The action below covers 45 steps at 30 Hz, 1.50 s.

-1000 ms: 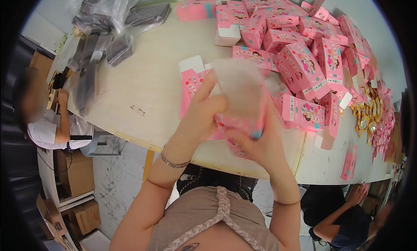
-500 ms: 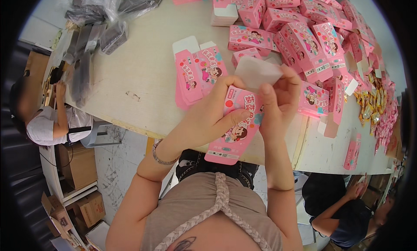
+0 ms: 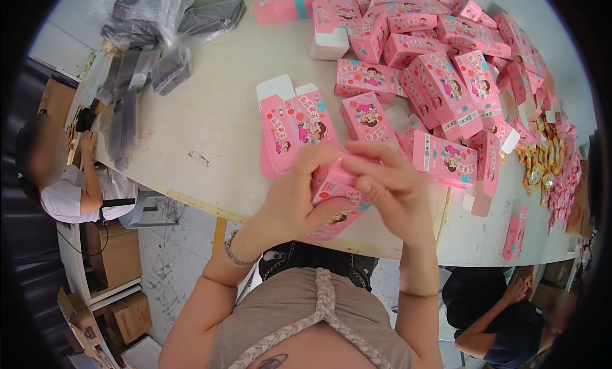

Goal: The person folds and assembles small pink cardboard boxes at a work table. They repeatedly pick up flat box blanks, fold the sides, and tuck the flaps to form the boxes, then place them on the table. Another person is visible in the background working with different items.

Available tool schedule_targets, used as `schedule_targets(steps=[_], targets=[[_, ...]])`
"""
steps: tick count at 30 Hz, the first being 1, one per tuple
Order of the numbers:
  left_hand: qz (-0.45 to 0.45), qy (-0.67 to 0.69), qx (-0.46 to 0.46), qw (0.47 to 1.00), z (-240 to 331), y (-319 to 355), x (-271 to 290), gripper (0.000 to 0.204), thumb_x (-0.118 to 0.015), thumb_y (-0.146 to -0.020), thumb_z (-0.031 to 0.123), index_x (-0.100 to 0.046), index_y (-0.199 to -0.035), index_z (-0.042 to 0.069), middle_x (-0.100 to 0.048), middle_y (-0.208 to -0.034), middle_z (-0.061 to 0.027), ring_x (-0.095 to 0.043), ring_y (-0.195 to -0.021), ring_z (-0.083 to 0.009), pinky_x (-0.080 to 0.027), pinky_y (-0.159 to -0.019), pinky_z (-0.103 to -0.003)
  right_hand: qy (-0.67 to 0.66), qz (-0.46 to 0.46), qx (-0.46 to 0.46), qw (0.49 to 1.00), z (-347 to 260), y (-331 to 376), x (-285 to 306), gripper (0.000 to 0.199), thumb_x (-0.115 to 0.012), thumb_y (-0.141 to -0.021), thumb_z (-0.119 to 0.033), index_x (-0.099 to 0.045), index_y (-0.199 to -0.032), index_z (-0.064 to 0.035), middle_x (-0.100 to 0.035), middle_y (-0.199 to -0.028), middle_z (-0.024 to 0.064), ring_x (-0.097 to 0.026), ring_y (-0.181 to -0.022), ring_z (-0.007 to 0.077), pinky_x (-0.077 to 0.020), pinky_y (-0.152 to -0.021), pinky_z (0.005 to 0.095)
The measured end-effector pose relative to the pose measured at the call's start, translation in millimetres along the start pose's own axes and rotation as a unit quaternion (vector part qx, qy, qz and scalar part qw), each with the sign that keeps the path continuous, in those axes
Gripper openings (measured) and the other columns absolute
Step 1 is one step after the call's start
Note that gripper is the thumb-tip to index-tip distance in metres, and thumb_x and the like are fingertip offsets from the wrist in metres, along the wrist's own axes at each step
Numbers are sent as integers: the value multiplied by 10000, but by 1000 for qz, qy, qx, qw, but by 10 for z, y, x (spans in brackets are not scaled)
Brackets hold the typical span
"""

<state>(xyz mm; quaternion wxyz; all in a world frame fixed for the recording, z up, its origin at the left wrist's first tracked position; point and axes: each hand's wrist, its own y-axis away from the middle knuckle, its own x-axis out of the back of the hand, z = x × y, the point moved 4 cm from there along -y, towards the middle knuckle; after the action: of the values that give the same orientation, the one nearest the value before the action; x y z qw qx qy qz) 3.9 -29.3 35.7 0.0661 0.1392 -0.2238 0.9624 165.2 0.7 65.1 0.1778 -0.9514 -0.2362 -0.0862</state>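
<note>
A small pink carton (image 3: 336, 200) with cartoon figures printed on it is held in the air just over the near edge of the surface (image 3: 210, 126), close to the person's body. It is gripped from both sides: the left hand (image 3: 299, 193) is wrapped under and around its lower part, while the right hand (image 3: 389, 184) is closed over its top end, fingers (image 3: 366, 158) curled across the flap. The carton is tilted, its upper end hidden beneath the fingers, so whether the flap is tucked in cannot be told. It appears to be held this way so that the body is steadied by one hand while the end is pressed by the other.

Just beyond the hands, flat, unfolded pink cartons (image 3: 290, 123) are laid in an overlapping fan, white flaps pointing away, within easy reach. Further off and to the right, made-up pink boxes (image 3: 440, 69) are heaped loosely. Small yellow and pink sachets (image 3: 548, 158) are spread along the far right edge.

The surface is a pale, worn board with a scuff mark. At its far left corner, dark packets in clear plastic bags (image 3: 159, 31) are piled. Below the surface, a stained concrete floor (image 3: 172, 254) and brown cardboard boxes (image 3: 121, 305) are seen. One person (image 3: 70, 190) is seated at left, and another person (image 3: 497, 318) is crouched at lower right.
</note>
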Motion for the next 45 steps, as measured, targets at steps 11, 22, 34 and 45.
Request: schedule_targets(steps=[11,22,34,45], targets=[[216,1,29,976,-200,43,438,349,-477,-930,73,-380,-1261,24,-376,-1378,-166,-410,-1241,-209,-364,-1012,-375,-64,308,-128,940,276,-430,956,332,-639,-822,-64,-609,-1152,-44,-613,-1124,119,-570,-1049,211,-473,-810,327],[260,-9,182,948,-614,77,653,395,-481,-932,108,-378,-1298,-1,-398,-1365,-150,-410,-1258,-226,-376,-1010,-366,182,86,-195,960,790,-292,-280,199,-674,-819,-121,-633,-987,-21,-662,-806,62,-614,-665,176,-471,-572,305],[71,522,186,829,-74,-366,30,680,-446,-788,47,-238,-1435,24,-437,-1313,-135,-466,-1187,-232,-373,-1011,-372,93,13,-43,995,-194,-55,-196,784,-735,-763,-106,-292,-1406,-28,-534,-1224,165,-570,-1044,258,-474,-862,359],[-75,32,85,993,162,-140,-17,601,-669,-847,159,-351,-1337,17,-440,-1290,-123,-417,-1209,-212,-338,-1013,-356,53,167,69,982,261,74,-46,405,-654,-860,-176,-483,-1193,-21,-513,-1113,108,-511,-1007,172,-414,-867,293]])
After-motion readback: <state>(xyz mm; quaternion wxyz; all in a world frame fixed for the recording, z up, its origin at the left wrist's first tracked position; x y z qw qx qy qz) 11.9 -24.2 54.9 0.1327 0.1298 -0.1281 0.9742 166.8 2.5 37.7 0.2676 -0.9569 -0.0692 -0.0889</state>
